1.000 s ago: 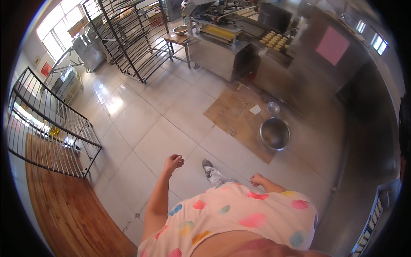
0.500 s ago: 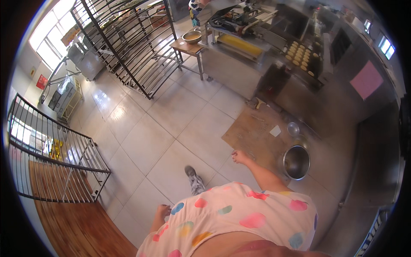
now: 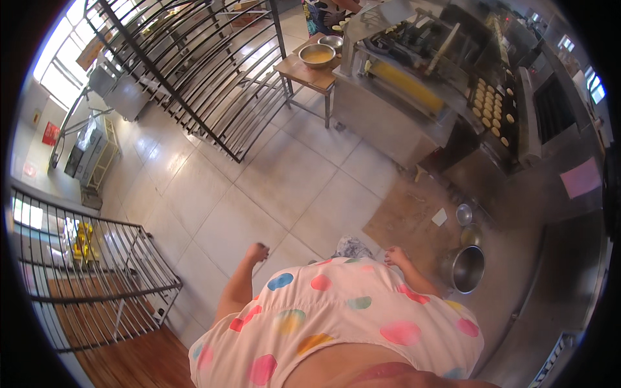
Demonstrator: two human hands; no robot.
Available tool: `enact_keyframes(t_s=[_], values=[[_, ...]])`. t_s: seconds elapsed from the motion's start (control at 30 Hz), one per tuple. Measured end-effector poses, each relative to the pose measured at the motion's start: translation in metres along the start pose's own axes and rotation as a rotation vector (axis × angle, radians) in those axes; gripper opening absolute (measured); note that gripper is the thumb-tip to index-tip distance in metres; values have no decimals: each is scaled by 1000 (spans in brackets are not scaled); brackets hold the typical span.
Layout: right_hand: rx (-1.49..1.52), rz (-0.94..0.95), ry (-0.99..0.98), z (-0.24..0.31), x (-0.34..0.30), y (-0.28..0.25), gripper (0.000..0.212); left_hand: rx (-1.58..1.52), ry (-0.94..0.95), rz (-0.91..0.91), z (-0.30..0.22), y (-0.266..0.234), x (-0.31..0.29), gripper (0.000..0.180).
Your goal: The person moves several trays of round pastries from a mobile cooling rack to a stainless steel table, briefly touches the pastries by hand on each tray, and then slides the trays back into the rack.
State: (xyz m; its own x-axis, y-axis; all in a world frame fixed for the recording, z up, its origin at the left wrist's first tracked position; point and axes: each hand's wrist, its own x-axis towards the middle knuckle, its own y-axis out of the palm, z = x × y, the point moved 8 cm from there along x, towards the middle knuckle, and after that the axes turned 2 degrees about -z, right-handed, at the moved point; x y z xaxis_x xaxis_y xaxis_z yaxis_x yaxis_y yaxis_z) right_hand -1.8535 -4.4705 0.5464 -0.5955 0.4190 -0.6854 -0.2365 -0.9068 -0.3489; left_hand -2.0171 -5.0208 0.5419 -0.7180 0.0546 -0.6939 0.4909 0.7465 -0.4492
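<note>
My left hand (image 3: 258, 252) swings forward above the tiled floor, its fingers curled in, with nothing seen in them. Lower at my right side hangs my right hand (image 3: 396, 257), near the brown floor board (image 3: 404, 220); its fingers are loosely bent and a little apart, and I see nothing in it. Neither hand touches anything. A patterned trouser leg (image 3: 352, 247) shows just past my spotted top (image 3: 336, 304). To the right of the right hand, a steel bowl (image 3: 468, 269) stands on the floor.
A tall rack (image 3: 194, 84) stands ahead, a low rack (image 3: 97, 265) at left. A wooden table (image 3: 310, 76) bears a bowl of yellow liquid (image 3: 317, 57). At right, a machine (image 3: 394, 84) adjoins a belt with round dough pieces (image 3: 488, 107). Another person (image 3: 323, 16) works beyond.
I have moved forward, so the table, machine and racks look nearer. My left hand has swung forward and my right hand back toward my body.
</note>
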Motion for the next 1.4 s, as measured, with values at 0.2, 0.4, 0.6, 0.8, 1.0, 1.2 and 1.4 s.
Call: enact_keyframes(t_s=[0.2, 0.4, 0.6, 0.8, 1.0, 1.2, 1.4], values=[[-316, 202, 95, 91, 69, 23, 19, -120, 377, 25, -224, -66, 126, 25], [68, -171, 111, 202, 207, 7, 10, 241, 642, -79, -410, -144, 163, 24], [-15, 14, -30, 353, 309, 38, 11, 135, 736, -337, -512, -259, 208, 20], [223, -21, -47, 439, 340, 97, 14, 397, 900, -800, -600, -421, 272, 27], [93, -75, 296, 427, 329, 146, 12, 684, 1051, -1072, -691, -527, 317, 41], [203, -33, 319, 430, 356, 201, 24, 824, 829, -1109, -730, -589, 383, 50], [-111, 114, -97, 495, 406, 209, 19, 563, 209, -572, -701, -630, 463, 61]])
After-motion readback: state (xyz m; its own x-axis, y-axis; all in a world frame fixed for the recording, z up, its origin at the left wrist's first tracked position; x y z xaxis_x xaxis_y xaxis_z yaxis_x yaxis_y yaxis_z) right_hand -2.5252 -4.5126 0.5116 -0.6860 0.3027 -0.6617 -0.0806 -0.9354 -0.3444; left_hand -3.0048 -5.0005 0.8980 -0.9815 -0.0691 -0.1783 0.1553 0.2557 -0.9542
